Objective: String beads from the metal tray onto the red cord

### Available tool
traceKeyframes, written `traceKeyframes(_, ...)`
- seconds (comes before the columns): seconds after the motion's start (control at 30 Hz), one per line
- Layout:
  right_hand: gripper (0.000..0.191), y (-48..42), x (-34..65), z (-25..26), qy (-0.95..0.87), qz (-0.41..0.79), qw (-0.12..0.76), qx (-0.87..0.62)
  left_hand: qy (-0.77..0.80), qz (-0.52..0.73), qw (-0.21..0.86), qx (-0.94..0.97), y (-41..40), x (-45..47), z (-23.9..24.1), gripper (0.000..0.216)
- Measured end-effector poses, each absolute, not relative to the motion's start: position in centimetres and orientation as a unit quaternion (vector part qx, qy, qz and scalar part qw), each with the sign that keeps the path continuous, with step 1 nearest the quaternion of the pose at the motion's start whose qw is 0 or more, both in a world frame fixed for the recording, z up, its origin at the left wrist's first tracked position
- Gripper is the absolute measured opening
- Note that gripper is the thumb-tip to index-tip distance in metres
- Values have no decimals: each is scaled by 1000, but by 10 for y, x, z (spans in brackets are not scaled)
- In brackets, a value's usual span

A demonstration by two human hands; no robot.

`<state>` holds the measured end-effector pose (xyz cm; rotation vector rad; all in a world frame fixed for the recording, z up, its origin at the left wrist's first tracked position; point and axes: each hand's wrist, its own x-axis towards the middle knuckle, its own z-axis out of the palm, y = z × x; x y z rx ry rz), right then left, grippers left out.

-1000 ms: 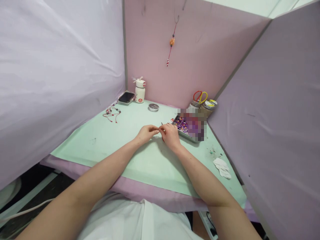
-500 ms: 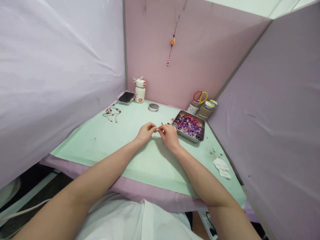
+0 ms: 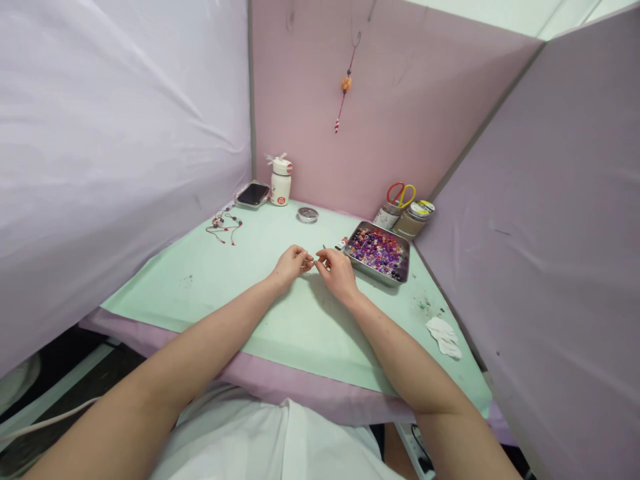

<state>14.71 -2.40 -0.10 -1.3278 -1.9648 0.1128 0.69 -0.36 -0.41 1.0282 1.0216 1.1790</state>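
Observation:
My left hand [image 3: 291,264] and my right hand [image 3: 337,271] rest on the green table mat [image 3: 210,280], fingertips nearly meeting. Both are closed in a pinch on something very small between them that I cannot make out. Just right of my right hand stands a metal tray [image 3: 400,275] filled with purple, pink and dark beads. A small red and white item [image 3: 343,243] lies at the tray's near left corner.
Beaded red cords [image 3: 223,225] lie at the left. At the back stand a phone [image 3: 253,194], a white bottle [image 3: 280,181], a small round tin [image 3: 307,214], and jars with scissors [image 3: 400,194]. A crumpled tissue [image 3: 444,335] lies at the right. A beaded charm [image 3: 345,83] hangs on the pink wall.
Both hands stay pinched together in the same spot, with only slight finger shifts; my right hand has drawn back a little towards me.

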Motion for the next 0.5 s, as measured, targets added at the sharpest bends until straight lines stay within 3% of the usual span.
traceKeyframes(0.5, 24, -19, 144, -5, -646, 307, 462, -524, 430, 527, 624, 383, -5, 3, 4, 11)
